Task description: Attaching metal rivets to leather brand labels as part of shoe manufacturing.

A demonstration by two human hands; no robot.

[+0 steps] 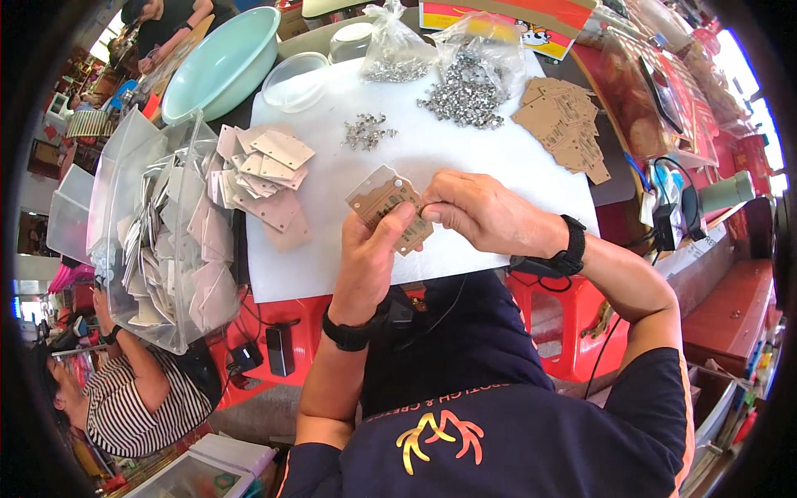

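My left hand (365,261) grips a flat brown board (378,192) with printed marks and small holes, thumb on top. It is held above the white sheet (332,249). At the board's right edge my right hand (494,212) is closed in a pinch; whatever its fingertips hold is hidden. Beyond the board lies a small cluster of shiny metal pieces (365,131). A larger heap of similar metal pieces (465,95) spills from a clear plastic bag (490,46). More brown boards (560,124) are stacked at the right, and pale boards (278,158) are piled at the left.
A clear bin (124,286) full of pale boards stands at the left edge. Behind are a light-green basin (220,70), a round clear lid (295,81) and another clear bag (394,46). A person in a striped shirt (149,407) is at the lower left.
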